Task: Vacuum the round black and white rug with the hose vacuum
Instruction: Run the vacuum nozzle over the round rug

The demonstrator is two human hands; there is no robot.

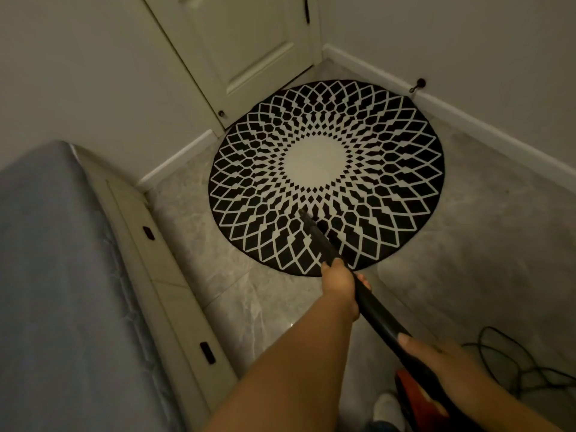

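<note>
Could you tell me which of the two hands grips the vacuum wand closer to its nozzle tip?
The left hand: it grips the black wand further forward, at the rug's near edge, while the right hand holds it further back.

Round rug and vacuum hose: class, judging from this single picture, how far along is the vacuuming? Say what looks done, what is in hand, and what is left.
Done: both hands have the hose, left hand forward, right hand behind. In hand: the nozzle points at the near part of the rug, whether touching is unclear. Left: nothing shows which parts are cleaned, so the white centre and far edge by the door probably remain.
</note>
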